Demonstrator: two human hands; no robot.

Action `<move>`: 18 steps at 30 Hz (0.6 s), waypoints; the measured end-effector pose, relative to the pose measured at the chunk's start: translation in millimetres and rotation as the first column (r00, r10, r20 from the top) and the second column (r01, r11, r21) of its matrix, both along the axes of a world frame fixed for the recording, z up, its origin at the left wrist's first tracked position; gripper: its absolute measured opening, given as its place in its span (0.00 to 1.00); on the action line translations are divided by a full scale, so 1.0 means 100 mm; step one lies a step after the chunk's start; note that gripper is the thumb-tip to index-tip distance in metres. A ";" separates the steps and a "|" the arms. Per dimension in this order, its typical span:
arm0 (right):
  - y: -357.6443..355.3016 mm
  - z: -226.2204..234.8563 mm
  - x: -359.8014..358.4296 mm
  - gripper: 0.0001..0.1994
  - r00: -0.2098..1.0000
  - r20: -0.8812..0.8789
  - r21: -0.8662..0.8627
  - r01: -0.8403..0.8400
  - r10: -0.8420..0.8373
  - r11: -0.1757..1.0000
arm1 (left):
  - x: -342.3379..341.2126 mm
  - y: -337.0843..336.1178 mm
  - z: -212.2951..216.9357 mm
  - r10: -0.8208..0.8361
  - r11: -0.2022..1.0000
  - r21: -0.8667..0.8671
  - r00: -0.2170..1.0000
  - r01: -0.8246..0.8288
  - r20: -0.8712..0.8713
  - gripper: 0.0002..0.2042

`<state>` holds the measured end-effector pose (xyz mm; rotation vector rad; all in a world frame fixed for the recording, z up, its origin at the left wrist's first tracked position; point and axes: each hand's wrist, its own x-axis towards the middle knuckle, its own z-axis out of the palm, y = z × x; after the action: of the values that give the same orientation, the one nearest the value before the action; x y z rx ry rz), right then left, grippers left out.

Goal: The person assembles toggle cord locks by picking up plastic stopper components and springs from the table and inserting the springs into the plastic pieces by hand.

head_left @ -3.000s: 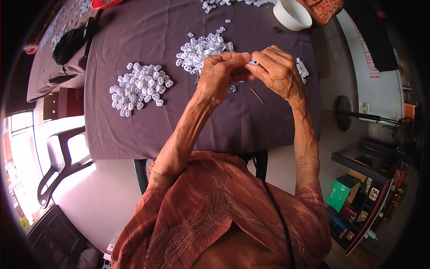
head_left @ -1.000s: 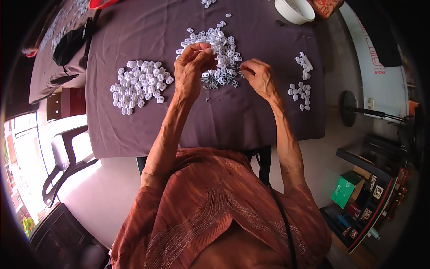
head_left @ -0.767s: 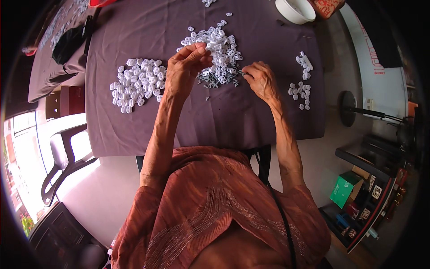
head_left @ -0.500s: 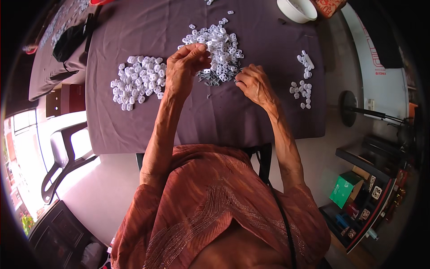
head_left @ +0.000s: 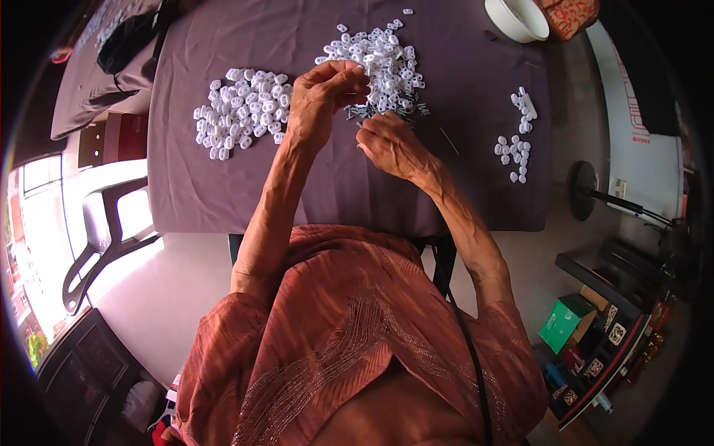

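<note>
Between and beyond the hands [head_left: 312, 108] [head_left: 396, 146], grey bits [head_left: 404, 109], heaped white pieces [head_left: 388, 73].

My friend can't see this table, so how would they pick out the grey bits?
On the dark cloth, find the central white heap. The grey bits lie along its near edge, by the right hand. They are thin and dark, unlike the chunky, rounded white pieces beside them.

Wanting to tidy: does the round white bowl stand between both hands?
No, the bowl stands beyond and right of the right hand.
</note>
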<state>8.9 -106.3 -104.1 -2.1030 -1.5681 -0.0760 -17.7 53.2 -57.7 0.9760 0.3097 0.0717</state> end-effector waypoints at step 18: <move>-0.30 0.86 0.44 0.06 0.618 -0.773 0.087 0.332 -0.146 0.939 | -0.06 -0.34 0.16 -0.151 0.907 0.408 0.986 0.109 0.072 0.06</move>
<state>52.9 -136.5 -18.4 -1.7789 -0.7149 0.4702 -23.3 19.4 -42.1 1.3969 0.1340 0.0641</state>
